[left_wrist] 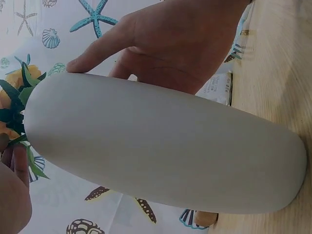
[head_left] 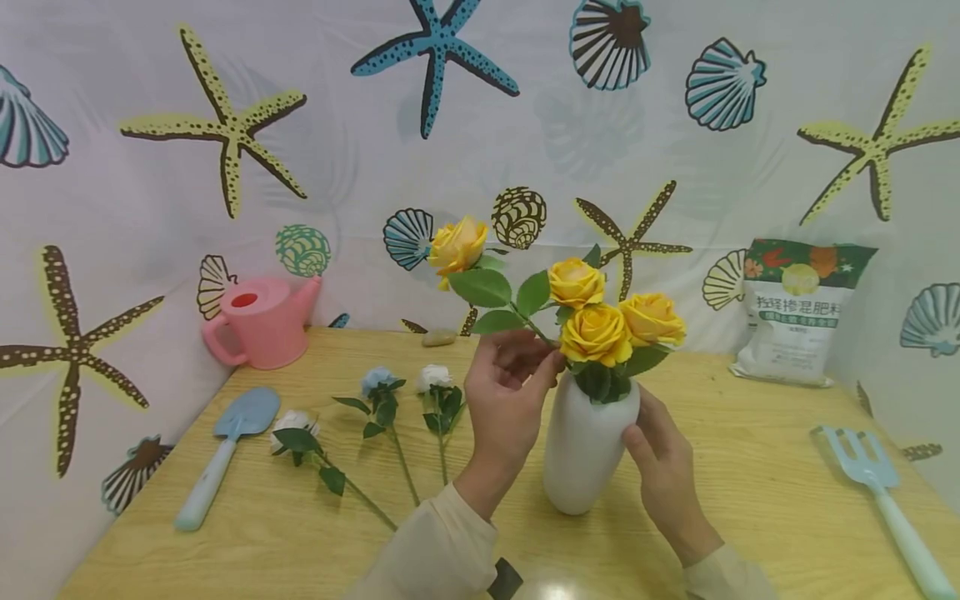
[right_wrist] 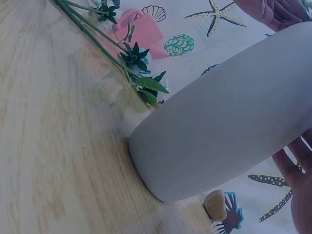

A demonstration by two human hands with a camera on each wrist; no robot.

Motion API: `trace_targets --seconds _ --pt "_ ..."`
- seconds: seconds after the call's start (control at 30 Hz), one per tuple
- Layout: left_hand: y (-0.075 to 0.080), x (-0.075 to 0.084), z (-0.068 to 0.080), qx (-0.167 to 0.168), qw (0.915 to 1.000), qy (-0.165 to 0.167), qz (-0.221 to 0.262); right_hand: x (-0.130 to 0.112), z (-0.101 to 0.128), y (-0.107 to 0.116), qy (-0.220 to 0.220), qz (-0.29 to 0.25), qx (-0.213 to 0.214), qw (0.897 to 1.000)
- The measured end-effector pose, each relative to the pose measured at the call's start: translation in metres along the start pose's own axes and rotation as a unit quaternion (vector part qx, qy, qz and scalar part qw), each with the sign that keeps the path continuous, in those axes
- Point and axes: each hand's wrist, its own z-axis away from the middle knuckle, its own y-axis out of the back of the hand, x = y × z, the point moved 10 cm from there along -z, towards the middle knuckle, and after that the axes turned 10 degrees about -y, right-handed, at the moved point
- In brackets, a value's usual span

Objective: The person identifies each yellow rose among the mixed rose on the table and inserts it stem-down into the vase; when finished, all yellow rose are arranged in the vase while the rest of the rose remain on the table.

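Observation:
A white vase [head_left: 589, 446] stands on the table, slightly tilted in the head view, with several yellow roses [head_left: 597, 334] clustered at its mouth. My left hand [head_left: 510, 392] pinches the stem of another yellow rose [head_left: 459, 246] just beside the vase's mouth; its bloom leans out to the left above the hand. Around the right side of the vase, my right hand [head_left: 663, 471] holds it, thumb on the near face and fingers behind. The right wrist view shows the right hand's fingers [right_wrist: 288, 168] against the vase wall. Inside the vase the lower stems are hidden.
Left on the table [head_left: 487, 567] lie two white roses [head_left: 296, 429] and a blue rose [head_left: 381, 383]. Farther left are a blue trowel [head_left: 232, 446] and a pink watering can [head_left: 262, 325]. A stone [head_left: 439, 337] sits behind. A fertilizer bag [head_left: 798, 321] and hand fork [head_left: 881, 492] are right.

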Motion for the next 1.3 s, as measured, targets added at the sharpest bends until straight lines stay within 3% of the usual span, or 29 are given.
trace_targets --seconds 0.17,0.3,0.43,0.83,1.07,1.3 --pt "0.006 0.005 -0.007 -0.005 0.9997 -0.022 -0.002 0.001 -0.001 -0.002 -0.005 0.006 -0.004 1.000" --pt "0.009 0.010 -0.016 0.003 0.9983 -0.037 0.045 0.000 -0.001 -0.001 -0.002 0.012 -0.003 1.000" --pt "0.008 0.011 -0.022 0.006 0.9968 -0.031 0.073 0.000 -0.001 0.000 0.001 0.011 -0.002 1.000" --pt "0.002 -0.002 -0.016 -0.025 0.9987 -0.018 0.041 -0.001 -0.001 0.000 0.004 0.007 0.000 1.000" --pt "-0.004 -0.013 -0.009 -0.073 0.9971 -0.017 0.006 -0.001 -0.001 -0.002 0.006 0.006 -0.002 1.000" --pt "-0.007 -0.013 -0.002 -0.135 0.9872 -0.060 -0.060 -0.001 0.000 0.001 0.012 0.008 0.004 1.000"
